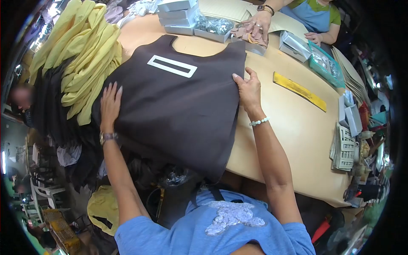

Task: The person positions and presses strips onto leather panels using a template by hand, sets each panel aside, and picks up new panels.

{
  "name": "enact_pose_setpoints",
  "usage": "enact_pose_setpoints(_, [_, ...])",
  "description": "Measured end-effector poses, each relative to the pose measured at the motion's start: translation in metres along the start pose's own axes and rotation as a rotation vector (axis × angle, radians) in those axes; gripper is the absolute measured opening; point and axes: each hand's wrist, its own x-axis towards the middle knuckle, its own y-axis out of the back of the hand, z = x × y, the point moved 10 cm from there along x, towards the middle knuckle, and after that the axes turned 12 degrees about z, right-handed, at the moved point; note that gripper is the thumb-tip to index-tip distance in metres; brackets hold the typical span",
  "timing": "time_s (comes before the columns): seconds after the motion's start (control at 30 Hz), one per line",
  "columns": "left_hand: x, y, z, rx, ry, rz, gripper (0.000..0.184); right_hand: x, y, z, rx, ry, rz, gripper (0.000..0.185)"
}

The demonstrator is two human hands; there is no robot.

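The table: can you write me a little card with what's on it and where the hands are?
Left hand: flat on the dark cloth
Right hand: at the cloth's right edge
On the cloth: white frame
Table, right part: yellow strip
Left side: heaped yellow cloth
Far side: boxes, another person's hand

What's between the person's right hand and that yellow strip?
In the head view, only bare tabletop lies between the right hand and the yellow strip.

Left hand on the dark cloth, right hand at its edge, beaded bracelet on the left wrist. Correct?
No: the head view shows the beaded bracelet on the right wrist. Left hand on the dark cloth and right hand at its edge are correct.
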Motion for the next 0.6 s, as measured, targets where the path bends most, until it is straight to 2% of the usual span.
enact_pose_setpoints(0.13, [-0.056, 0.039, -0.043, -0.015, 0.057, 0.056, 0.047, 0.009, -0.001, 0.019, -0.024, 0.005, 0.037, 0.057])
enact_pose_setpoints(0.27, [-0.109, 0.045, -0.122, 0.201, 0.239, 0.179, 0.043, 0.003, -0.004, 0.014, 0.042, -0.046, 0.003, 0.059])
enact_pose_setpoints(0.33, [-0.113, 0.052, -0.128, 0.239, 0.275, 0.275, 0.041, -0.001, -0.004, 0.011, 0.087, -0.059, -0.002, 0.060])
enact_pose_setpoints(0.4, [-0.108, 0.078, -0.099, 0.221, 0.256, 0.415, 0.040, 0.000, -0.006, 0.017, 0.090, -0.059, -0.005, 0.062])
enact_pose_setpoints(0.5, [-0.066, 0.112, 0.015, 0.075, 0.008, 0.571, 0.032, 0.001, -0.005, 0.019, 0.092, -0.059, -0.002, 0.062])
enact_pose_setpoints(0.53, [-0.051, 0.114, 0.052, -0.040, -0.016, 0.573, 0.030, 0.001, -0.004, 0.021, 0.087, -0.065, 0.001, 0.062])
enact_pose_setpoints(0.6, [-0.022, 0.105, 0.129, -0.255, -0.196, 0.516, 0.028, 0.000, -0.005, 0.020, 0.082, -0.075, 0.000, 0.062])
